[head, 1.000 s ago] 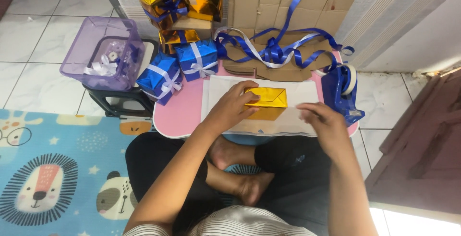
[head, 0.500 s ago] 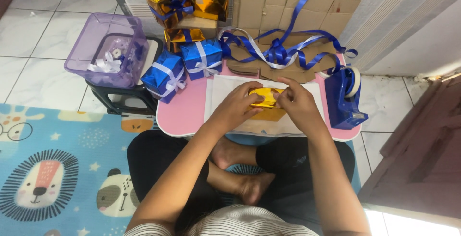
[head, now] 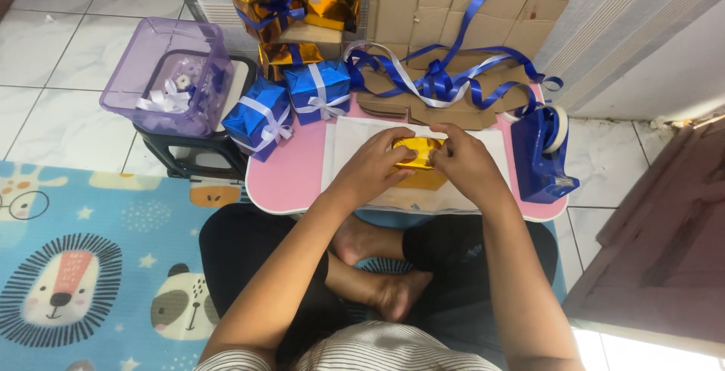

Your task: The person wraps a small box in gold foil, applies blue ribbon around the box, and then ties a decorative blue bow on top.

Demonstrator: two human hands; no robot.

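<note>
Gold foil-wrapped small box (head: pixel 418 152), mid-desk: light, slippery, crease-prone; left hand (head: pixel 375 161) and right hand (head: pixel 461 158) clasp its ends.

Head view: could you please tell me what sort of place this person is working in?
Probably a room at home, used for gift wrapping: a tiled floor, a children's animal play mat, and a low pink table where both hands hold a gold-wrapped box.
</note>
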